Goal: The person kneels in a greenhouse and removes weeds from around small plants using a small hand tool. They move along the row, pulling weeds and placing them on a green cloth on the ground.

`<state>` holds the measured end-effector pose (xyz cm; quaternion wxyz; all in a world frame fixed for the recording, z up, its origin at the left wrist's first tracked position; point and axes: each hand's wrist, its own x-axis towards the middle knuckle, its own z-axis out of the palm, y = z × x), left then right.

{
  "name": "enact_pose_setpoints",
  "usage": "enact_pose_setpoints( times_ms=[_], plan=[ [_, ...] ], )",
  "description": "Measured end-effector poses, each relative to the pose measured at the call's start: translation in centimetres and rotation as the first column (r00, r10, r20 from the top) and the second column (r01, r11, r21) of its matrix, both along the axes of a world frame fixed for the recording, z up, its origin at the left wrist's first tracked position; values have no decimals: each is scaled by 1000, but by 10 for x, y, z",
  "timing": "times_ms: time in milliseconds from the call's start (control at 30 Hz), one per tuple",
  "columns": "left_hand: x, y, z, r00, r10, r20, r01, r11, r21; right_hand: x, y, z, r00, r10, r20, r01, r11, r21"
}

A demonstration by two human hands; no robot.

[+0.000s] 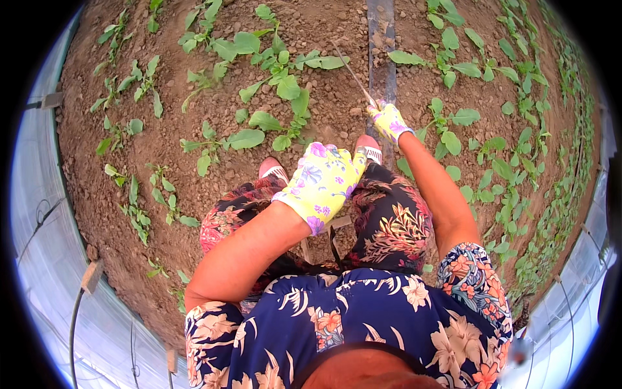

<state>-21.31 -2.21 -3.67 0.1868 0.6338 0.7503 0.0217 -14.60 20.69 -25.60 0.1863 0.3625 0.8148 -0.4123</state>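
My left hand (322, 180), in a yellow glove with purple flowers, hangs between my knees, near the toe of a pink shoe. Its fingers are curled under, and whatever they may hold is hidden. Out to the right, my right hand (389, 122), gloved alike, is closed around the near end of a slim pointed hand tool (354, 76). The tool's long thin part slants forward and left above the soil; its handle is inside the fist. Leafy green seedlings (285, 120) grow just ahead of my left hand, apart from the tool.
A dark, flat drip tape (381, 48) runs along the brown soil (337, 104) beyond my right hand. Denser rows of seedlings (502, 168) stand to the right, sparser ones to the left. Plastic sheeting (39, 168) walls both sides. My pink shoes (273, 168) rest between plants.
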Motion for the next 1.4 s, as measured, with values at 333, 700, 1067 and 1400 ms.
enact_pose_setpoints(
  times_ms=[333,700,1067,1400],
  plan=[
    [4,5,6,1000,-19,-13,18,996,-84,-19,15,12,980,-143,-136,146,989,13],
    [3,6,14,1000,-17,21,21,982,-185,58,-10,-22,979,-165,-119,173,983,61],
    [24,-3,18,991,7,130,33,954,-298,160,-42,50,994,52,95,-71,974,214],
    [33,-10,-12,998,-39,39,39,999,5,153,-46,41,955,-109,-275,200,924,326]
  ],
)
